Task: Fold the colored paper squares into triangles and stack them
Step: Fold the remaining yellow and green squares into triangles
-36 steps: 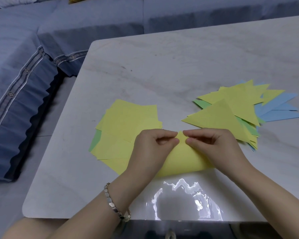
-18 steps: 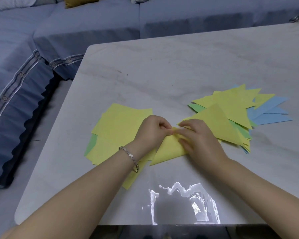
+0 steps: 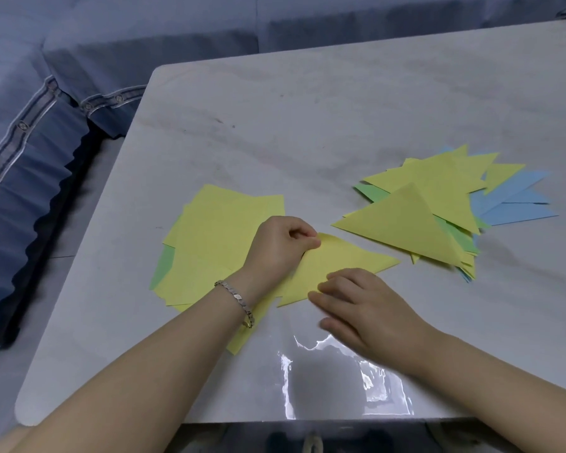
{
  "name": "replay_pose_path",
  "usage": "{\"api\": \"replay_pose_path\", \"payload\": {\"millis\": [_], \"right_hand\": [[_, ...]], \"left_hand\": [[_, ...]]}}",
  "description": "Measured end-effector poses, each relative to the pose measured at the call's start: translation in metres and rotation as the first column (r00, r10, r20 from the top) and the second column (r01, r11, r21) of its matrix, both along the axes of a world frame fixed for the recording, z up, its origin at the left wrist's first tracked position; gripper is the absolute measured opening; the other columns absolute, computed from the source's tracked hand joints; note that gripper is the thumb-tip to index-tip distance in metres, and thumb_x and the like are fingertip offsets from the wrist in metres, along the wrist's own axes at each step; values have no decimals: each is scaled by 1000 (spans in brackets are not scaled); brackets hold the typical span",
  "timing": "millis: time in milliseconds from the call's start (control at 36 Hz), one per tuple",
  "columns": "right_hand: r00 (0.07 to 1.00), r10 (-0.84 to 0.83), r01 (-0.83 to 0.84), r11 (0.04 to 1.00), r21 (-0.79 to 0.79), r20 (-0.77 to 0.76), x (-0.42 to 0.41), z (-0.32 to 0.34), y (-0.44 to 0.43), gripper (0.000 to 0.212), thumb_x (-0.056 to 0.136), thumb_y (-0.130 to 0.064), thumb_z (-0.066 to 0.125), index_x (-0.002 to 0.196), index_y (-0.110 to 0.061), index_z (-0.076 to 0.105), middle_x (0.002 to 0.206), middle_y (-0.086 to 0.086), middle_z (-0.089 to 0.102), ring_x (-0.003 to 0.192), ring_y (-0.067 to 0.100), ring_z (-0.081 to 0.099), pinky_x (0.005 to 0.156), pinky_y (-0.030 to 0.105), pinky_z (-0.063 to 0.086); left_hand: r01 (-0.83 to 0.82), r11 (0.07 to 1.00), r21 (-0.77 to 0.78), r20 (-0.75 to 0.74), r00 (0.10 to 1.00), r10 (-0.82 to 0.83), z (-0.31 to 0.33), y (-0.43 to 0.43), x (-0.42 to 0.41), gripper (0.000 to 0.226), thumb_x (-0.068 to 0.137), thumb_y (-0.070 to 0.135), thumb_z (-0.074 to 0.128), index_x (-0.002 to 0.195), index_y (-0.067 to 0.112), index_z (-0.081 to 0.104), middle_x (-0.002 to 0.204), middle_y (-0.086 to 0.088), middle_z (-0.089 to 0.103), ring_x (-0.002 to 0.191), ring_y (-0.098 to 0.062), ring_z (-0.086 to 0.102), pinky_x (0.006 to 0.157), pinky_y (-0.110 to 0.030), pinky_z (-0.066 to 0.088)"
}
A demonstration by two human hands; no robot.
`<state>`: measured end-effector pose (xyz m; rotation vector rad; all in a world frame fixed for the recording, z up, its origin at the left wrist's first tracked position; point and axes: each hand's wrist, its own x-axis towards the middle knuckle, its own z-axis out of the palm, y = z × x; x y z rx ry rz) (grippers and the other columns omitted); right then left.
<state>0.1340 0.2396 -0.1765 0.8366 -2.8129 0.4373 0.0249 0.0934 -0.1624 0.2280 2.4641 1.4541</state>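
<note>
- A yellow triangle (image 3: 340,263) of folded paper is laid flat on the white table (image 3: 307,125), between a pile of squares and a stack of triangles.
- Its upper corner is pinched by the left hand (image 3: 280,245), whose fingers are curled in tight against the thumb.
- Its lower edge is pressed by the right hand (image 3: 370,310); the fingers are held nearly straight and nothing is gripped.
- The pile of unfolded squares (image 3: 223,233) is seen to the left, partly covered by the left wrist. Yellow sheets lie on top, and a green sheet (image 3: 161,268) shows at the left edge.
- The stack of finished triangles (image 3: 406,223) is fanned out to the right, just beside the yellow triangle's tip. Yellow ones are on top, with blue triangles (image 3: 517,207) beneath.
- A metal bracelet (image 3: 237,297) is worn on the left wrist.
- A blue sofa (image 3: 30,165) is seen beyond the table.
</note>
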Motion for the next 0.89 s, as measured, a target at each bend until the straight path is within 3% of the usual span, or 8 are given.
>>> {"api": "replay_pose_path", "payload": {"millis": [306,500,694,889], "right_hand": [[1000,30,-30,1000,-2,-4,0,-1,-38,38,85,-40,46,104,-17,70,91,3,63,87,26,60,82,29,46],[995,-1,2,1000,-8,101,6,1,-29,44,87,-40,43,109,-12,68,97,2,65,88,23,61,84,27,48],[978,-176,174,984,23,110,10,11,8,63,96,-45,22,110,-1,65,98,9,65,91,27,63,95,31,32],[919,-347,339,938,70,186,22,9,52,64,93,-49,27,118,-2,61,107,8,63,100,32,59,92,36,42]], "left_hand": [[11,1000,4,0,1000,-11,0,0,0,24,74,9,73,58,25,63,51,12,51,46,1,41,51,-10,35],[18,1000,20,7,1000,-19,-1,-1,0,25,75,9,72,59,24,62,49,13,47,46,0,39,54,-15,36],[12,999,37,12,1000,-12,-2,-1,0,24,75,8,72,59,23,63,46,14,49,45,0,42,53,-15,38],[1,999,53,10,1000,-2,-3,-1,2,23,75,7,72,59,22,63,43,18,49,44,2,43,50,-8,37]]}}
